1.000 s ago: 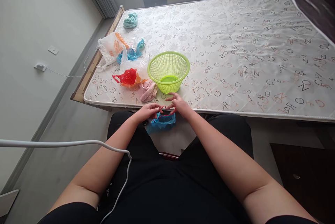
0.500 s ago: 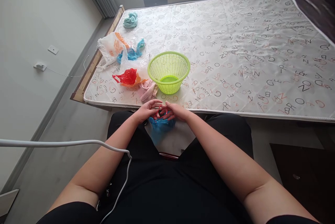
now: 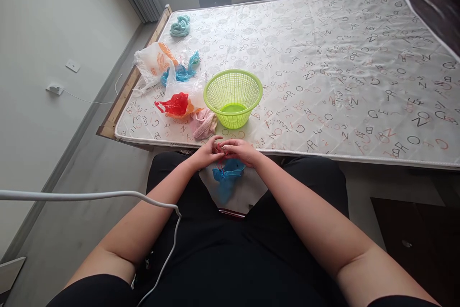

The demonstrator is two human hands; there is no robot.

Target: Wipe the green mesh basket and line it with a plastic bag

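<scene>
Between my knees, close to the mattress edge, my left hand [image 3: 206, 154] and my right hand [image 3: 242, 152] meet, fingertips together. Both are closed on a thin red string [image 3: 220, 165], whose loops show between the fingers. Below them hangs a crumpled blue plastic bag [image 3: 227, 180], which the string appears to run down to; the exact join is too small to make out. A green plastic basket [image 3: 233, 101] stands upright on the mattress just beyond my hands. Beside it, to the left, lies a pink cloth [image 3: 204, 125].
On the mattress [image 3: 323, 82], a red plastic bag [image 3: 175, 104], a white one [image 3: 151, 65] and a blue one [image 3: 179, 74] lie to the left, with a teal cloth [image 3: 180, 27] behind. A white cable [image 3: 108, 196] crosses in front of my left arm.
My hands have drawn closer together, and the right fingers now lie over the string. The blue bag has shifted slightly right and hangs lower, with more red string showing above it.
</scene>
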